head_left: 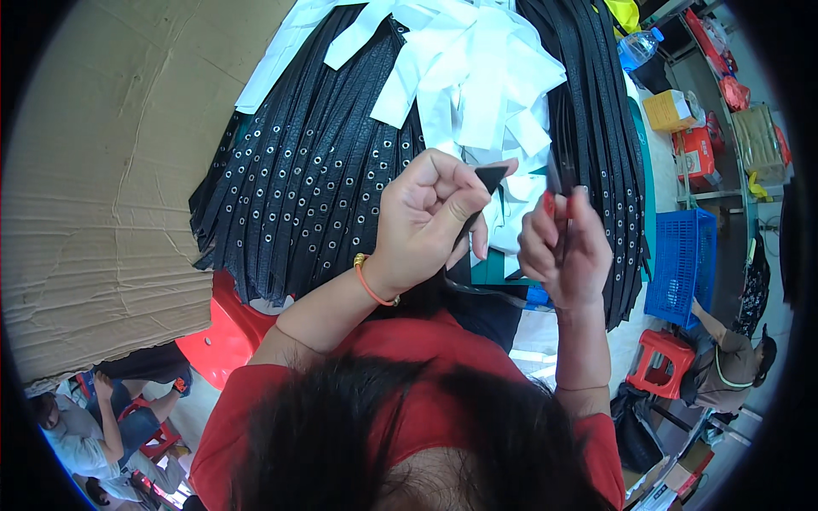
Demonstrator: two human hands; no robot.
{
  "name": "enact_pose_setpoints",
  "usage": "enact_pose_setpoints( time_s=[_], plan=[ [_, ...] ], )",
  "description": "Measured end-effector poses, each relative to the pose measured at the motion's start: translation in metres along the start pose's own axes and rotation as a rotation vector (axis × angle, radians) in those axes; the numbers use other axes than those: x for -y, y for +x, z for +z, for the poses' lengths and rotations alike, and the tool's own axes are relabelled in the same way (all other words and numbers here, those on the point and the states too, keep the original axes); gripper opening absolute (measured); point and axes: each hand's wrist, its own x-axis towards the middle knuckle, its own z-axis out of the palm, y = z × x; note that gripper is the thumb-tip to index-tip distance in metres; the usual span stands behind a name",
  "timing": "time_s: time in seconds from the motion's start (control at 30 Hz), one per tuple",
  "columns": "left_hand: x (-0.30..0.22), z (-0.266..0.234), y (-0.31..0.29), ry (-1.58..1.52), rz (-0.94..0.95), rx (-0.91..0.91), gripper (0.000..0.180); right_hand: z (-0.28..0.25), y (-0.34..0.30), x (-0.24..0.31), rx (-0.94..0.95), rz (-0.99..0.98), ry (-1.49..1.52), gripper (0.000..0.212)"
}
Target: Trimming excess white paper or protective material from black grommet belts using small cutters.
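My left hand (433, 209) pinches the tip of a black strap (490, 176) between thumb and fingers; the strap runs down behind the hand. To its right, my right hand (569, 251) is closed around red-handled scissors (551, 204), blurred by motion, with the blades pointing away from me. The scissors are apart from the strap. Beyond my left hand lies a wide bundle of black straps (294, 183) with metal eyelets. White strips (490, 77) are heaped over the middle, and another bundle of black eyelet straps (601, 145) lies at the right.
A large cardboard sheet (111, 170) stands at the left, near a red stool (226, 332). On the right are a blue crate (679, 264), another red stool (658, 362), boxes (669, 111) and a water bottle (639, 49). Other people sit at lower left (89, 434) and lower right (728, 370).
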Motion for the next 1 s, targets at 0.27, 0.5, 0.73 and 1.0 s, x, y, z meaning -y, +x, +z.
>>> enact_pose_setpoints(
  time_s=[0.27, 0.5, 0.73, 1.0],
  plan=[
    [0.002, -0.012, 0.02, -0.634, -0.074, 0.172, 0.024, 0.014, 0.0, -0.055, 0.157, 0.232, 0.167, 0.02],
    [0.008, -0.011, 0.013, 0.031, 0.006, -0.1, 0.046, 0.025, -0.003, -0.063, -0.288, -0.205, -0.069, 0.037],
    [-0.003, -0.007, 0.0, -0.002, -0.163, -0.151, 0.043, 0.039, -0.012, -0.073, -0.286, -0.284, -0.092, 0.036],
    [0.001, -0.01, -0.001, 0.003, -0.157, -0.106, 0.04, 0.041, -0.018, -0.072, -0.277, -0.275, -0.136, 0.036]
  ],
)
